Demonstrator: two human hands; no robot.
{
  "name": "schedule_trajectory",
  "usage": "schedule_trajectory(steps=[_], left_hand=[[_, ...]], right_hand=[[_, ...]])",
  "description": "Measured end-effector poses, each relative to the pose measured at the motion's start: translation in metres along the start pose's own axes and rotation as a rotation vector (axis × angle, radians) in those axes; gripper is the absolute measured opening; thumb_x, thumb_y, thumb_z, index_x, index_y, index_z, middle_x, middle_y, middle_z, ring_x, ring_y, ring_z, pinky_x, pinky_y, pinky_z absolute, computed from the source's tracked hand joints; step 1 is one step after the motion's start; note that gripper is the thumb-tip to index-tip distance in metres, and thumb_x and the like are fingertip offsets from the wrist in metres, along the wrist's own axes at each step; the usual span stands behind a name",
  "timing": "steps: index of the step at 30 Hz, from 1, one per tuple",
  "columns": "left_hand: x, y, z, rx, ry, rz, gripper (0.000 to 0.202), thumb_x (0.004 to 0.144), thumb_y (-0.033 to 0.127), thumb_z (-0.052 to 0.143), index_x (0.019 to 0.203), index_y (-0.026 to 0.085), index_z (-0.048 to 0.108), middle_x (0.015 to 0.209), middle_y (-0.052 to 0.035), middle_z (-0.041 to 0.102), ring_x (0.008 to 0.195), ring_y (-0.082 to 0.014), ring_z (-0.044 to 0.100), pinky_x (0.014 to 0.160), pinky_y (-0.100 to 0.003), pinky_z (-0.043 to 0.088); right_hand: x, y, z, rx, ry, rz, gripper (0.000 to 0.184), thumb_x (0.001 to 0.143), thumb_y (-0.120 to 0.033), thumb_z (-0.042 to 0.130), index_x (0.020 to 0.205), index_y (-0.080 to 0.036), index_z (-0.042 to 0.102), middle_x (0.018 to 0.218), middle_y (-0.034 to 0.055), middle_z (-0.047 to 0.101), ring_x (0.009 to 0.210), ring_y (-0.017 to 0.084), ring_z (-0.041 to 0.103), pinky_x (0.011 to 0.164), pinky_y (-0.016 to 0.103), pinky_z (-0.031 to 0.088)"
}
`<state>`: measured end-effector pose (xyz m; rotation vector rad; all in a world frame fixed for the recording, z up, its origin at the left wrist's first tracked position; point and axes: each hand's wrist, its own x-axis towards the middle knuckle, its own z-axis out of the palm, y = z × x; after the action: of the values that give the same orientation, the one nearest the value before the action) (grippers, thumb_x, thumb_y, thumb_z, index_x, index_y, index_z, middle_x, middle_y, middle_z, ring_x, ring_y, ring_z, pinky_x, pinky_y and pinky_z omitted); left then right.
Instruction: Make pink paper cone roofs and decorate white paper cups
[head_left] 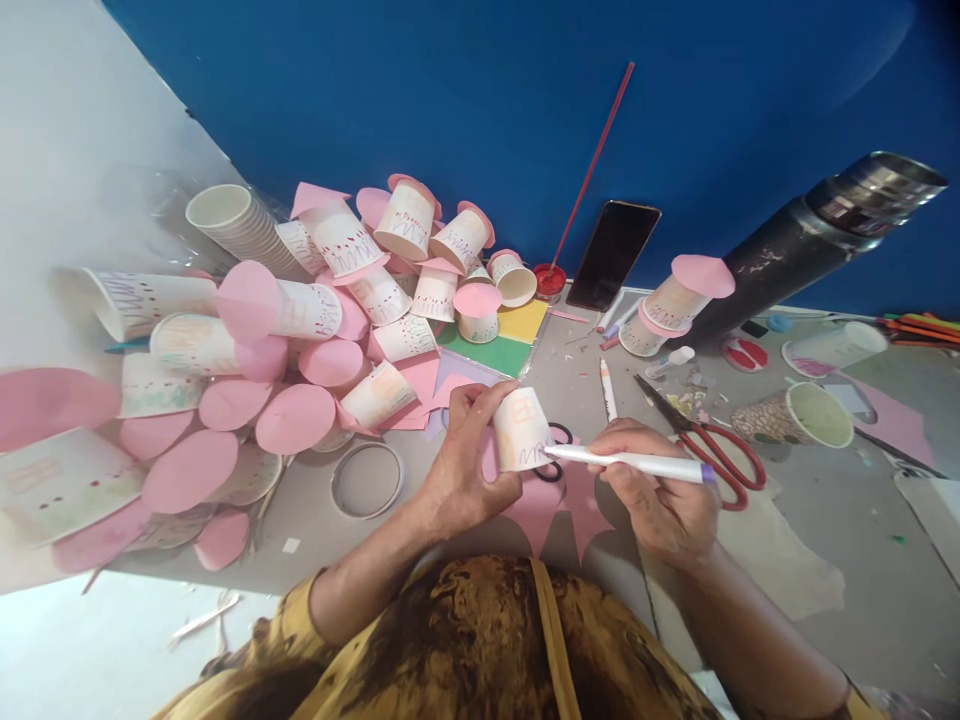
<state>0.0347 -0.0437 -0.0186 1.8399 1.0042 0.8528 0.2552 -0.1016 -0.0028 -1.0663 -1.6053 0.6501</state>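
Observation:
My left hand (463,462) is wrapped round a small white paper cup (521,428), held upside down just above the table. My right hand (654,492) grips a white marker with a purple end (631,463). The marker's tip touches the cup's side near its rim, where a purple zigzag line shows. Under both hands lie pink paper cut-outs (559,505) on the grey table (825,560).
A heap of decorated cups with pink paper lids (300,330) fills the left. Red-handled scissors (712,445), another marker (607,388), a tape ring (367,480), a dark phone (613,255), a steel flask (817,235), loose cups (795,415) and coloured paper (499,345) lie around.

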Motion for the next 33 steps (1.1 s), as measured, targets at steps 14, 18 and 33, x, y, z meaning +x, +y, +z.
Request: schedule_trajectory(steps=[14,18,33], left_hand=[[0.001,-0.003,0.007,0.167,0.125,0.136,0.079,0.068,0.005,0.064,0.14,0.026,0.038,0.124,-0.0101,0.042,0.121,-0.029,0.045,0.1,-0.047,0.048],[0.0,0.0,0.007,0.177,0.097,0.103,0.079,0.066,0.006,0.064,0.139,0.024,0.04,0.123,-0.0105,0.042,0.121,-0.0301,0.044,0.099,-0.047,0.047],[-0.001,-0.001,0.007,0.185,0.066,0.07,0.079,0.066,0.009,0.067,0.139,0.025,0.04,0.124,-0.0106,0.039,0.123,-0.0306,0.042,0.102,-0.048,0.047]], right_hand=[[0.006,-0.005,0.006,-0.11,-0.033,-0.033,0.016,0.097,-0.017,0.06,0.108,-0.021,0.07,0.083,0.0065,0.073,0.074,0.022,0.068,0.065,0.035,0.054],[0.007,-0.005,0.01,-0.135,-0.045,-0.063,0.014,0.095,-0.017,0.061,0.105,-0.02,0.07,0.083,0.007,0.075,0.074,0.023,0.069,0.065,0.036,0.054],[0.005,-0.001,0.01,-0.136,-0.095,-0.11,0.02,0.093,-0.012,0.061,0.109,-0.02,0.068,0.087,0.0076,0.076,0.078,0.023,0.071,0.068,0.035,0.055]])
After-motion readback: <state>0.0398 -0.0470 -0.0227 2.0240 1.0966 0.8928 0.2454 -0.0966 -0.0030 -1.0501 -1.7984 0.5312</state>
